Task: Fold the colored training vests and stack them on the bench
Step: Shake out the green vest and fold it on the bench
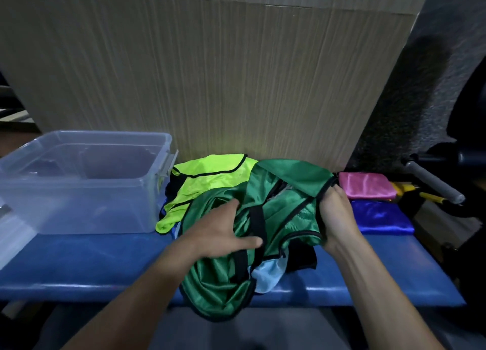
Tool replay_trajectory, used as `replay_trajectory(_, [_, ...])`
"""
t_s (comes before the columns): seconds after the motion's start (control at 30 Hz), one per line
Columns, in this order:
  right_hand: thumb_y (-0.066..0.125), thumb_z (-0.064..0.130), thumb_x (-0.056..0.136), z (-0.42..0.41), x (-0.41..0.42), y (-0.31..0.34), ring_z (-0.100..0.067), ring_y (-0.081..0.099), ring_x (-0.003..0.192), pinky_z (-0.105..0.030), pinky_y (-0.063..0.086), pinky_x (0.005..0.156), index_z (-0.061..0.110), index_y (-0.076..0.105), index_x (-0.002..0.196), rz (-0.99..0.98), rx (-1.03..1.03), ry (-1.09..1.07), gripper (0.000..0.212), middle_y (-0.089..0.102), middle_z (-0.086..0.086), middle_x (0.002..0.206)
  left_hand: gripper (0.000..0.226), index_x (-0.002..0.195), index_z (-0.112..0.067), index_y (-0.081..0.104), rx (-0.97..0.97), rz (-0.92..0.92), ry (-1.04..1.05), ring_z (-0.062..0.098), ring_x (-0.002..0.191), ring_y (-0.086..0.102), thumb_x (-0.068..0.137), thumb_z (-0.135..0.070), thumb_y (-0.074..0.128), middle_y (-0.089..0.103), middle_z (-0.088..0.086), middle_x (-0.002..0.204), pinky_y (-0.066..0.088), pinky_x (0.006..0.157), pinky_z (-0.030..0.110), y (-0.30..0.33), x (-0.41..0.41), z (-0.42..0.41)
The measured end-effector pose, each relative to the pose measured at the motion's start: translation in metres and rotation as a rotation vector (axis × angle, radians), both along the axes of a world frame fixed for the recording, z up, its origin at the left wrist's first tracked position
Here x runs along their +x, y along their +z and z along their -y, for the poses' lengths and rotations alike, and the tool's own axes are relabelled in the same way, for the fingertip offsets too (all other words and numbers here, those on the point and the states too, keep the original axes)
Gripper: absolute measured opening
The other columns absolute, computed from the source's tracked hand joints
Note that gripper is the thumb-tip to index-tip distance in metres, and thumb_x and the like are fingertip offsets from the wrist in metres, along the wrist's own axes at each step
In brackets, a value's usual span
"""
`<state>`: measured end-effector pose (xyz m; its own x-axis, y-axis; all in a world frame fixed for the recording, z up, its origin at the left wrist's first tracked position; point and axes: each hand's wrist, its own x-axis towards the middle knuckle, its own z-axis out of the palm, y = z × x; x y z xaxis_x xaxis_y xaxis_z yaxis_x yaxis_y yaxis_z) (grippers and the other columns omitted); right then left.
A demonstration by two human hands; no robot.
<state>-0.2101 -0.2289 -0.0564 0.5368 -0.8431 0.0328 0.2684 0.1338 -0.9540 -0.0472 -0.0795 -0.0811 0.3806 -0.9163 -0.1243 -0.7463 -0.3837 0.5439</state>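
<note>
Two hands work the green vest (276,218): my right hand (335,218) pinches its black trim at three o'clock, left hand (223,234) rests spread; it looks light, limp, slippery.

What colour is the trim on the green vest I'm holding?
Black, running along the edges of the green vest; seen in the head view.

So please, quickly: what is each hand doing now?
Left hand: open, straight fingers resting on the shiny dark green mesh vest.
Right hand: gripping the same vest's black-trimmed edge.
</note>
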Motion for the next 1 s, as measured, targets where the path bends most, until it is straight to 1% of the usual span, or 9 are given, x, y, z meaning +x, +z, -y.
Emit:
replay_trajectory(0.07, [0.052, 0.019, 0.1, 0.006, -0.001, -0.002, -0.034, 0.071, 0.106, -0.051, 0.056, 0.095, 0.007, 0.072, 0.116, -0.009, 0.035, 0.024, 0.029, 0.073, -0.018, 0.115, 0.074, 0.151, -0.017, 0.04, -0.074, 0.044, 0.055, 0.021, 0.136, 0.049, 0.092, -0.054, 0.066, 0.05, -0.001, 0.15, 0.041, 0.111, 0.037, -0.005, 0.005, 0.006])
replay_trajectory(0.17, [0.045, 0.028, 0.1, 0.019, -0.01, -0.003, -0.031, 0.068, 0.114, -0.046, 0.052, 0.102, 0.009, 0.068, 0.127, -0.04, 0.066, 0.015, 0.04, 0.072, -0.014, 0.122, 0.031, 0.123, -0.021, 0.066, -0.345, -0.199, 0.101, 0.01, 0.107, 0.068, 0.097, -0.039, 0.064, 0.072, -0.005, 0.118, 0.053, 0.094, 0.033, 0.007, 0.017, 0.004])
replay_trajectory(0.23, [0.044, 0.032, 0.099, 0.029, -0.017, -0.008, -0.027, 0.069, 0.112, -0.046, 0.051, 0.097, 0.014, 0.067, 0.129, -0.097, 0.066, -0.016, 0.041, 0.073, -0.01, 0.121, 0.014, 0.11, -0.024, 0.072, -0.505, -0.38, 0.151, 0.01, 0.095, 0.073, 0.101, -0.022, 0.061, 0.077, -0.006, 0.103, 0.056, 0.084, 0.028, 0.019, 0.022, -0.002])
replay_trajectory(0.37, [0.051, 0.036, 0.099, 0.042, -0.03, -0.017, -0.021, 0.072, 0.092, -0.045, 0.056, 0.086, 0.019, 0.074, 0.106, -0.22, 0.083, -0.142, 0.029, 0.078, 0.0, 0.102, 0.035, 0.111, -0.037, 0.072, -0.613, -0.555, 0.212, 0.01, 0.103, 0.072, 0.105, -0.012, 0.049, 0.076, -0.01, 0.109, 0.054, 0.088, 0.031, 0.031, 0.033, -0.01])
replay_trajectory(0.5, [0.049, 0.017, 0.098, 0.057, -0.043, -0.02, -0.016, 0.058, 0.067, -0.034, 0.048, 0.069, 0.018, 0.067, 0.085, -0.271, 0.078, -0.318, 0.022, 0.067, -0.003, 0.084, 0.036, 0.111, -0.029, 0.074, -0.714, -0.616, 0.32, 0.011, 0.097, 0.072, 0.101, -0.004, 0.049, 0.078, -0.004, 0.103, 0.053, 0.079, 0.023, 0.036, 0.041, -0.011])
replay_trajectory(0.7, [0.057, 0.023, 0.096, 0.063, -0.055, -0.018, -0.02, 0.067, 0.081, -0.035, 0.053, 0.07, 0.012, 0.067, 0.095, -0.047, 0.298, -0.471, 0.015, 0.071, -0.006, 0.093, 0.023, 0.105, -0.015, 0.076, -0.781, -0.68, 0.467, 0.022, 0.082, 0.073, 0.097, -0.005, 0.057, 0.077, 0.012, 0.094, 0.058, 0.072, 0.03, 0.044, 0.041, -0.007])
replay_trajectory(0.8, [0.057, 0.028, 0.088, 0.071, -0.059, -0.022, -0.034, 0.07, 0.108, -0.046, 0.059, 0.086, 0.009, 0.067, 0.126, 0.086, 0.446, -0.406, 0.044, 0.071, -0.016, 0.122, 0.023, 0.111, -0.011, 0.076, -0.767, -0.93, 0.412, 0.028, 0.095, 0.071, 0.095, -0.015, 0.061, 0.075, 0.017, 0.106, 0.056, 0.087, 0.037, 0.053, 0.042, -0.008])
replay_trajectory(0.9, [0.043, 0.03, 0.1, 0.069, -0.057, -0.022, -0.035, 0.067, 0.114, -0.045, 0.055, 0.096, 0.009, 0.064, 0.133, 0.077, 0.49, -0.27, 0.044, 0.069, -0.018, 0.126, 0.028, 0.119, -0.015, 0.073, -0.83, -1.095, 0.336, 0.025, 0.097, 0.072, 0.098, -0.018, 0.056, 0.073, 0.015, 0.109, 0.06, 0.085, 0.035, 0.063, 0.04, 0.001])
replay_trajectory(1.0, [0.035, 0.029, 0.106, 0.06, -0.049, -0.017, -0.024, 0.075, 0.09, -0.033, 0.062, 0.077, 0.009, 0.067, 0.12, 0.094, 0.453, -0.156, 0.04, 0.075, -0.012, 0.11, 0.038, 0.144, -0.021, 0.053, -0.885, -0.824, 0.473, 0.019, 0.118, 0.063, 0.106, -0.022, 0.049, 0.062, 0.006, 0.135, 0.054, 0.097, 0.035, 0.056, 0.056, 0.017])
